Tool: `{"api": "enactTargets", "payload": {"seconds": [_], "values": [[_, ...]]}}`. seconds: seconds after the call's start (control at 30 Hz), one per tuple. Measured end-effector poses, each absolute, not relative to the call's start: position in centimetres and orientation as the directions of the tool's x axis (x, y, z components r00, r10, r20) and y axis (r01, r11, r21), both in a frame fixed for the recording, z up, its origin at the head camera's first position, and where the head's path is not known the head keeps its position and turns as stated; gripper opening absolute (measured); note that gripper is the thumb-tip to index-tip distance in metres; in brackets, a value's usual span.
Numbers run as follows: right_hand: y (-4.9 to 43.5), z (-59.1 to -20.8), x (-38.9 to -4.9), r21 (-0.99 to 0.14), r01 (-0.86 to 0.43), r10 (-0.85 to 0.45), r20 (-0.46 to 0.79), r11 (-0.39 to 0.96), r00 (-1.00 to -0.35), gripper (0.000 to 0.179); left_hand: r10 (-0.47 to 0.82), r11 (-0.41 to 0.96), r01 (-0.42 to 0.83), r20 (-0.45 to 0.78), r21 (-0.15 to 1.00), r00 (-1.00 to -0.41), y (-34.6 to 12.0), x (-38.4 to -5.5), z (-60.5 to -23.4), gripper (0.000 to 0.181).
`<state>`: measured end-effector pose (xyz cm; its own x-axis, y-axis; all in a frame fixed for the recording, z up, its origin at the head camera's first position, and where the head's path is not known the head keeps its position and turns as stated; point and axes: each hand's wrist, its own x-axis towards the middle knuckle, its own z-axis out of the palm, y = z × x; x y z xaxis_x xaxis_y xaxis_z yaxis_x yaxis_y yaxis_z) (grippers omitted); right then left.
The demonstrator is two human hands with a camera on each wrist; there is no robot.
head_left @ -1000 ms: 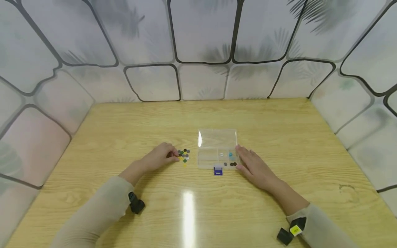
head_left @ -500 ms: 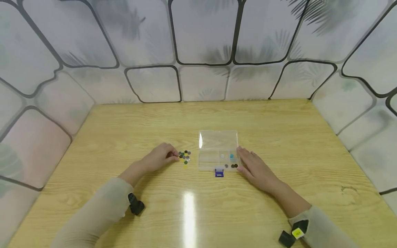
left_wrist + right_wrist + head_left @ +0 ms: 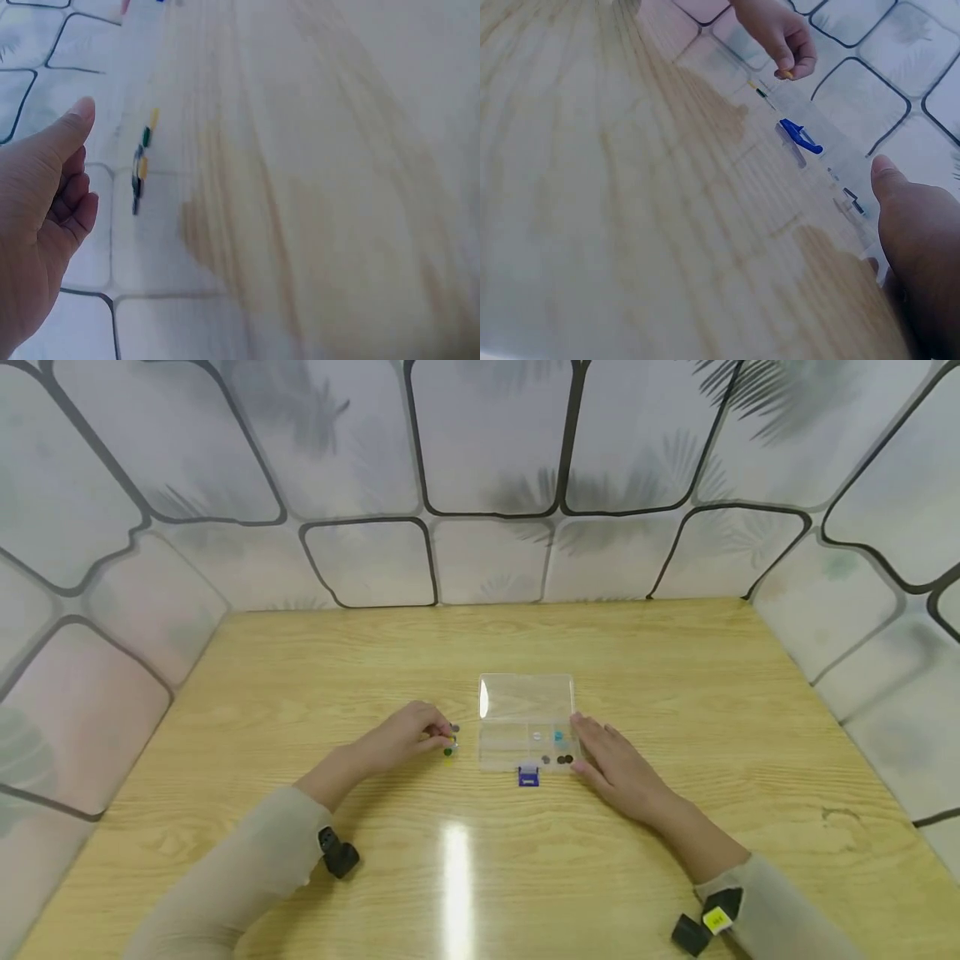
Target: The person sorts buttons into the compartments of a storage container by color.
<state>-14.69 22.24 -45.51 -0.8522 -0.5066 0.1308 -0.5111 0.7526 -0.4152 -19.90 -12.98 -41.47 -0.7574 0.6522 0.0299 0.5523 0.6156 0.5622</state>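
Note:
My left hand (image 3: 397, 739) is over the pile of small coloured discs (image 3: 447, 752) left of the box, hiding most of them in the head view. Between its thumb and fingertip it pinches a small yellow disc (image 3: 786, 74), seen in the right wrist view. In the left wrist view more discs (image 3: 146, 137) lie beyond the fingers. The clear plastic box (image 3: 502, 745) lies with its lid up at the back. My right hand (image 3: 618, 768) rests along the box's right side, fingers extended. Black discs (image 3: 565, 759) and a blue piece (image 3: 558, 737) lie in its right compartments.
A blue latch (image 3: 528, 776) sticks out from the box's front edge toward me. All of this is on a wood-grain table (image 3: 360, 660), with a patterned wall (image 3: 487, 560) behind and at both sides.
My left hand has risen slightly and shifted right over the discs, covering more of the pile. My right hand has stayed at the box's side.

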Motion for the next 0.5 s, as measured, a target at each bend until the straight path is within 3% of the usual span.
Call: {"api": "enactTargets", "payload": {"seconds": [0.5], "values": [[22.3,-45.5,-14.7,-0.401,-0.528,-0.513,0.153,0.749,-0.844,0.062,0.707,0.582,0.648,0.087,0.491,-0.701,-10.0,-21.1,-39.7,0.014]]}}
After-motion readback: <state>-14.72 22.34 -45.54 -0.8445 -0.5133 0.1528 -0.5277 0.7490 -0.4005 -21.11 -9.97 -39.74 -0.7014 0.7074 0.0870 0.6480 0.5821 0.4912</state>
